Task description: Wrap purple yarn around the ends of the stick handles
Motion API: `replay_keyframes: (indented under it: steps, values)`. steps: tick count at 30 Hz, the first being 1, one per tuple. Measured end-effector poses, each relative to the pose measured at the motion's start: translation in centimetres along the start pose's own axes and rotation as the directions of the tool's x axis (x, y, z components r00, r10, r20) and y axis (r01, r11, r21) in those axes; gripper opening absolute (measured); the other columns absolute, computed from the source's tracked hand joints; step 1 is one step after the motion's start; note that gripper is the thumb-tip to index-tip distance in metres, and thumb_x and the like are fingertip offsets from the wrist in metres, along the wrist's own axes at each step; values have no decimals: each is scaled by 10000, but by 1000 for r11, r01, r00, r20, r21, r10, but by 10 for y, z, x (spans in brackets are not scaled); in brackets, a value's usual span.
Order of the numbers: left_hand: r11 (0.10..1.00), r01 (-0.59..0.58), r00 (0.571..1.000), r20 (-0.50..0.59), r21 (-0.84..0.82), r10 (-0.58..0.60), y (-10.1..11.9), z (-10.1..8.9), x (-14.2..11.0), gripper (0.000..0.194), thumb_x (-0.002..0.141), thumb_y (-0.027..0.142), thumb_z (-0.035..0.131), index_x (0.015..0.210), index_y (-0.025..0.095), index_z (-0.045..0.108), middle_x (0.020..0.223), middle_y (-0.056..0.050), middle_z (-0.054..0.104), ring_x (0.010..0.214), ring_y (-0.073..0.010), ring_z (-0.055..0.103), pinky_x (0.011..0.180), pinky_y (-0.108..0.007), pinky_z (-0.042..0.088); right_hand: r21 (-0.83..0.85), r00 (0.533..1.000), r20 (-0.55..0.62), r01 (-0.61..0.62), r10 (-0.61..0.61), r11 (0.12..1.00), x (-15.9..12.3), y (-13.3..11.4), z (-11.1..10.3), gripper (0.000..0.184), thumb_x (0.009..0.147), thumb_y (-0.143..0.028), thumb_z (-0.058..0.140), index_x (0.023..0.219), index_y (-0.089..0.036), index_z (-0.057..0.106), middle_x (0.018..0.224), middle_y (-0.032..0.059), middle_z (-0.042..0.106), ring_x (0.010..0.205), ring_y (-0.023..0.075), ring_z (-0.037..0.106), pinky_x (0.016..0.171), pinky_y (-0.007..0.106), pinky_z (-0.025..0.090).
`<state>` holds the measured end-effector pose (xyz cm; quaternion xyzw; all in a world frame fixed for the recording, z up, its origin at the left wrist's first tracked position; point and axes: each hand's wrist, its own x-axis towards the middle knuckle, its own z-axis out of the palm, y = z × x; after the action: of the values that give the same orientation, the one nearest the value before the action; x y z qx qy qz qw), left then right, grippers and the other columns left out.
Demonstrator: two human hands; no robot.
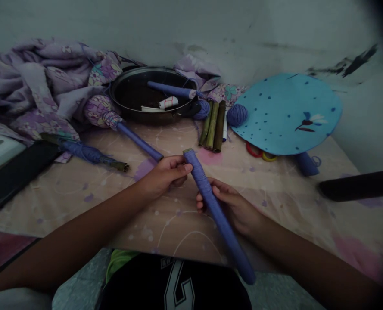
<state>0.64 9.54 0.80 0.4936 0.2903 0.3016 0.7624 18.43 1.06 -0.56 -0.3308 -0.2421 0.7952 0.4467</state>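
Your left grip (163,174) is closed narrow around the upper end of a violet thread-wrapped rod (210,202), and your right grip (230,204) holds it lower down, with the fingers curled against its side. The rod slants across the desk (165,228), its pale tip pointing away from you and its lower end reaching past the desk's edge. Take the black pan (152,73) as your mark. In front of it and to the left, a second wrapped rod (139,141) runs from a bunched floral cloth toward your left hand, and a third (84,151) lies farther left, near a black phone (17,172). In front of it and to the right stand green-brown bamboo sticks (212,127), with violet yarn balls (238,115) beside them and a blue paper disc (288,114) beyond. Inside the pan lie a fourth wrapped rod (172,90) and a white paper roll (168,102). Behind and left of the pan, purple floral fabric (42,82) heaps against the wall (210,30).
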Motion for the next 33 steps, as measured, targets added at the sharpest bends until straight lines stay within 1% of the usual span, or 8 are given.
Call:
replay_keyframes:
  steps: [3, 6, 9, 13, 18, 22, 25, 33]
  values:
    - [1000, 8, 1000, -2, 11, -8, 0, 0, -1, 313, 709, 405, 689, 771, 142, 532, 458, 98, 342, 368, -27, 234, 379, -194, 125, -4, 999, -22, 47, -47, 999, -1, 0, 2, 404, 723, -324, 736, 1065, -193, 565, 860, 39, 669, 774, 171, 642, 701, 310, 527]
    - [1000, 5, 1000, -14, 23, -5, 1, 1, -2, 316, 703, 407, 695, 759, 144, 530, 459, 101, 329, 371, -27, 227, 383, -197, 113, -16, 999, -37, 32, -33, 999, -1, 1, 1, 447, 650, -308, 796, 1016, -194, 566, 790, 13, 666, 705, 154, 640, 703, 293, 524]
    - [1000, -5, 1000, -17, 22, 5, 1, 2, -2, 317, 699, 403, 701, 756, 143, 530, 464, 100, 333, 375, -25, 237, 388, -196, 118, 6, 999, -45, 1, -1, 1000, 1, 1, -2, 392, 683, -289, 777, 994, -187, 562, 760, 23, 686, 696, 151, 657, 710, 280, 519]
    - [1000, 23, 1000, -13, -18, -23, 3, 3, 0, 290, 711, 379, 687, 794, 141, 543, 464, 103, 336, 363, -22, 230, 385, -193, 109, 69, 1000, -12, -6, 7, 998, 3, 0, -5, 317, 739, -290, 733, 991, -191, 570, 811, 42, 709, 754, 156, 672, 742, 294, 521]
    - [998, 66, 998, -20, -25, -66, 4, 5, -1, 277, 713, 357, 676, 830, 144, 543, 457, 105, 347, 354, -21, 213, 377, -195, 93, 52, 1000, 0, -2, 2, 999, 3, -1, -1, 289, 768, -332, 695, 998, -188, 597, 873, 44, 676, 811, 164, 647, 744, 317, 529]
    - [996, 90, 995, 33, -25, -89, 1, 6, -2, 255, 709, 333, 670, 817, 139, 543, 488, 95, 362, 366, -20, 232, 379, -197, 98, -9, 1000, -10, 23, -23, 1000, 2, 0, -1, 365, 692, -364, 760, 976, -186, 615, 781, 15, 636, 693, 141, 610, 697, 296, 527]
    - [996, 89, 994, 66, -16, -88, 0, 5, -2, 253, 710, 336, 664, 814, 139, 544, 503, 92, 360, 374, -22, 241, 383, -198, 104, -40, 1000, -19, 8, -9, 999, 2, 1, -3, 339, 682, -347, 771, 943, -184, 627, 724, 1, 630, 640, 123, 595, 674, 267, 514]
    - [995, 72, 996, 46, 65, -75, 4, 5, -5, 280, 736, 395, 651, 797, 142, 548, 441, 106, 301, 375, -36, 207, 392, -208, 83, -97, 1000, -2, -15, 15, 995, 1, -1, -1, 282, 714, -387, 744, 852, -155, 664, 729, 24, 643, 635, 117, 589, 645, 238, 480]
